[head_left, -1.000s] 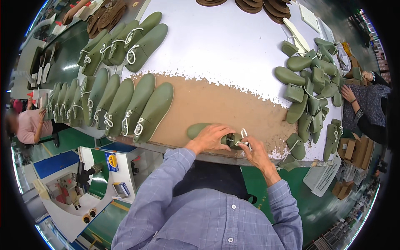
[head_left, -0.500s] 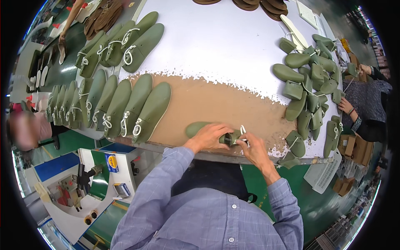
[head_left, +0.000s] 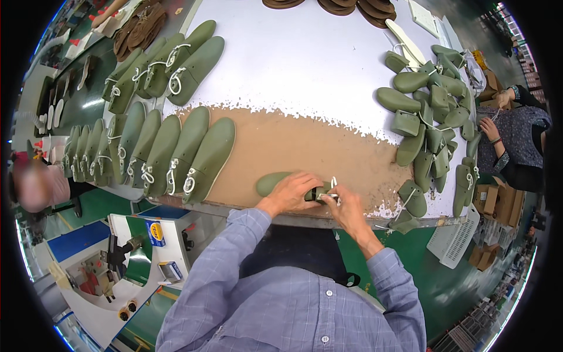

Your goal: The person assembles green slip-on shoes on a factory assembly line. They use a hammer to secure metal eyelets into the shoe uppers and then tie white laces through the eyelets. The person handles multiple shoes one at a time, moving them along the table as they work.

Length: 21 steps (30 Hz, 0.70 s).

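While one green shoe last [head_left: 268, 184] lies on its long side near the front edge of the tabletop [head_left: 281, 135], with its toe pointing to the left, the person's left hand [head_left: 295, 192] is gripping it from above around the middle. Just to the right of these fingers, a dark gap shows in the last. The right hand [head_left: 347, 206] is at the heel end, with thumb and fingers closed on a small pale piece [head_left: 330, 195], which is too small to be identified. A white cord [head_left: 334, 182] rises as a short loop just beside the right fingertips. Under the work, the tabletop is brown and worn, and farther from the person a white surface [head_left: 281, 64] begins with a ragged edge. To the left stands a row of green lasts [head_left: 161, 155], tied with white cords and side by side; behind it is a smaller group [head_left: 196, 67] of the same kind. To the right lies a loose heap of lasts [head_left: 437, 111], turned in various directions, and a long cream-coloured piece [head_left: 404, 42] is lying at its far side. Stacks of brown flat pieces [head_left: 375, 10] are at the far edge. Beyond the right side of the tabletop is a co-worker [head_left: 516, 129] in dark patterned clothes, near some cardboard boxes [head_left: 498, 199].
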Available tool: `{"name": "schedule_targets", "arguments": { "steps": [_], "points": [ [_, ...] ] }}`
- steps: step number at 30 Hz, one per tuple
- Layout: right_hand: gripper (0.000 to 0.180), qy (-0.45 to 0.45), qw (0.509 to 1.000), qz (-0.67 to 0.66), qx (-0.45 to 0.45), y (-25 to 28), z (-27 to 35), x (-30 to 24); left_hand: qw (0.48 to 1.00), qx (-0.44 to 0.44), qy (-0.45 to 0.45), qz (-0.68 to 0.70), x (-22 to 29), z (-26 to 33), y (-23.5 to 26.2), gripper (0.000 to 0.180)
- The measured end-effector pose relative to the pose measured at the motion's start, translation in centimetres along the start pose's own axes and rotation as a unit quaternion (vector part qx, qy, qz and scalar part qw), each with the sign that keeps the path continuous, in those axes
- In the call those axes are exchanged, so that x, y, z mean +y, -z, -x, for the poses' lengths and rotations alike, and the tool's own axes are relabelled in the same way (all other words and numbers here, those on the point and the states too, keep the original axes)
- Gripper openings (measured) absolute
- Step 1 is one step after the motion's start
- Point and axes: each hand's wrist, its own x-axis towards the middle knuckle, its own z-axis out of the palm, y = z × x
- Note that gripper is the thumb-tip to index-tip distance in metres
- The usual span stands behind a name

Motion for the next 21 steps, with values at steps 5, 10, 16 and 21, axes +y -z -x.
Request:
{"name": "schedule_targets", "arguments": {
  "steps": [5,10,16,21],
  "points": [
    [0.017,0.003,1.000,0.002,0.011,-0.9,-0.5,-0.1,1.000,0.011,0.015,-0.002,0.0,0.1,-0.4,0.045],
    [0.016,0.018,0.999,0.027,0.019,-0.5,-0.4,-1.1,0.999,0.034,0.017,-0.029,0.2,0.2,-1.0,0.042],
    [0.018,0.067,0.996,0.057,-0.011,0.4,-0.7,-0.2,0.998,0.002,0.041,-0.041,1.0,-0.2,-0.9,0.038],
    [0.026,0.094,0.989,0.083,-0.076,1.6,-1.0,0.1,0.998,0.004,0.047,-0.049,1.0,0.2,-0.9,0.042]
  ]
}}
